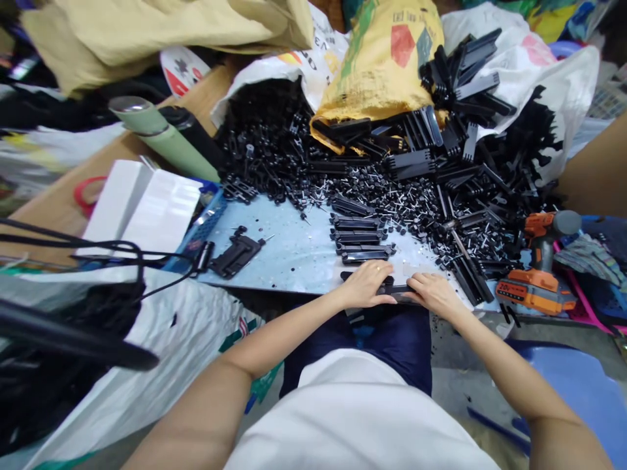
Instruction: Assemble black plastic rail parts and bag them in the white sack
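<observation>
Handling the long black piece [402, 289] well seems to call for even pressure at both ends — level, with fingertips clear of any joint. It is between the hands at the near edge of the table [264, 261], just nearer than a row of black parts [360, 236]. The left hand [368, 284] arches over it, fingers together, thumb along the near side; the right hand [434, 292] pinches its right end, fingers bunched — exact fingertip contact is hidden. Both forearms angle inward.
</observation>
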Available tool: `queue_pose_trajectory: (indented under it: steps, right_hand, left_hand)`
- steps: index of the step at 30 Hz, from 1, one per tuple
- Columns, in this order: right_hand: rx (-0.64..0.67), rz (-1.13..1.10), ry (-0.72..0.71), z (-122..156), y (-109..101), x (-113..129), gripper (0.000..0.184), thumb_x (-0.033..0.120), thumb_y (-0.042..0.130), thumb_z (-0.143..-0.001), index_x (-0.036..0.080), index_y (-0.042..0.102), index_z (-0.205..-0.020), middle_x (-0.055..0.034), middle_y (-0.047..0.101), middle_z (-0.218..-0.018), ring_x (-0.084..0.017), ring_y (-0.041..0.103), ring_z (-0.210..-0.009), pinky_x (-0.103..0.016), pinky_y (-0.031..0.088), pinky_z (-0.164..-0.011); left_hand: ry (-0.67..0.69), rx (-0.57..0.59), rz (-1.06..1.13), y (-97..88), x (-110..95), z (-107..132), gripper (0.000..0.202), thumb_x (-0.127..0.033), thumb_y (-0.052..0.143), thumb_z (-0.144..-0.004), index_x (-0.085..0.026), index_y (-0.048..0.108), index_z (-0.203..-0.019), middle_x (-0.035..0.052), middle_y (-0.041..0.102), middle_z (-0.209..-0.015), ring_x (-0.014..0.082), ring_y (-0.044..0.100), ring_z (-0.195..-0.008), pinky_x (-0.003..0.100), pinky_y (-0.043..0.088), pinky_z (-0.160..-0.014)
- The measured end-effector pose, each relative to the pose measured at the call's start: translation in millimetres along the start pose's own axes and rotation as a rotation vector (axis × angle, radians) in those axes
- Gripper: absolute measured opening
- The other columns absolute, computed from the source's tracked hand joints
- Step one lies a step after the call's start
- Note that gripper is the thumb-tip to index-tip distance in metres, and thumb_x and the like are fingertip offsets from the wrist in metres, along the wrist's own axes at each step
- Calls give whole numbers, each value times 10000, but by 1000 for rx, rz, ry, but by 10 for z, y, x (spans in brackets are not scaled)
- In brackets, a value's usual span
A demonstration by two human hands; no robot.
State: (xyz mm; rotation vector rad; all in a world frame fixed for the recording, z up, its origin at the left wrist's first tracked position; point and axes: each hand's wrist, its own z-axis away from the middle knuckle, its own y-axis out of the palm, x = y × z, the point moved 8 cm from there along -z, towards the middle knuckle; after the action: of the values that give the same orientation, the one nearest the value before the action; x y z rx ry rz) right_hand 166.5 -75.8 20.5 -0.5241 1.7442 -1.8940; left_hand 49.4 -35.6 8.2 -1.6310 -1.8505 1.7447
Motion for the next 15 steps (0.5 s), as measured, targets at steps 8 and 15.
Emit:
queue_pose_trajectory:
  steps: [8,15]
  right_hand:
    - [-124,-134,22,69,303,-87,401,472,363,-908,150,601,-880,-81,604,-839,-180,529,-794,-282,369,-705]
    - [-269,-77,392,-361,-83,-730,321,268,314,-934,142,601,-1003,-126,599,-1005,-219,490,-911,-315,365,-769]
  left_hand:
    - [-984,-645,7,-1323,2036,253,152,-217,538,-847,-126,461,-754,157,540,-831,332,522,-959,519,398,-894]
    - [-871,-601,185,-1020,1747,448,93,-190,527,-773,-114,516,-721,68,543,-700,228,581,-784,340,477,-821]
